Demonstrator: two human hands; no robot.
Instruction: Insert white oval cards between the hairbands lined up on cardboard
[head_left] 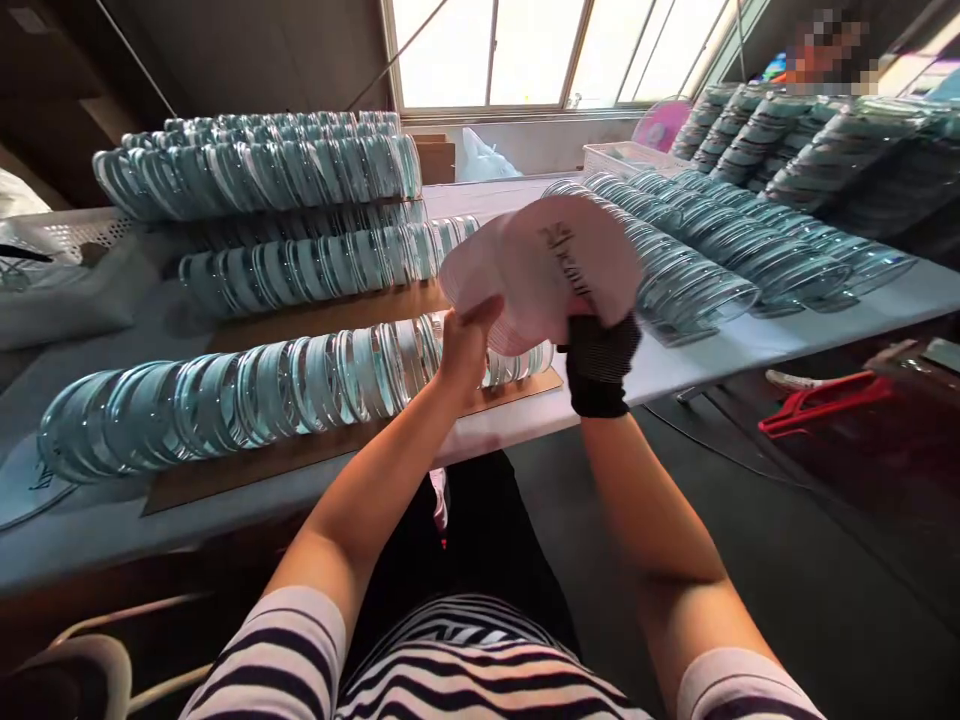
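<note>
A stack of thin, pale pink-white sheets with rounded edges (525, 265) is raised above the table's front edge, held between both hands. Dark printed lettering shows on the top sheet. My left hand (466, 338), bare, grips the stack's lower left side with the thumb on top. My right hand (602, 362), in a black knit glove, closes on its lower right edge. Just behind and below the stack lies the nearest row of nested, transparent curved plastic pieces with pale bands (255, 390), on a brown cardboard strip (180, 490).
More rows of curved plastic pieces stand at back left (262, 170) and right (697, 240). A white basket (637, 158) and pink round object (664, 125) sit near the window. A red frame (825, 400) is on the floor at right. A person is at far right.
</note>
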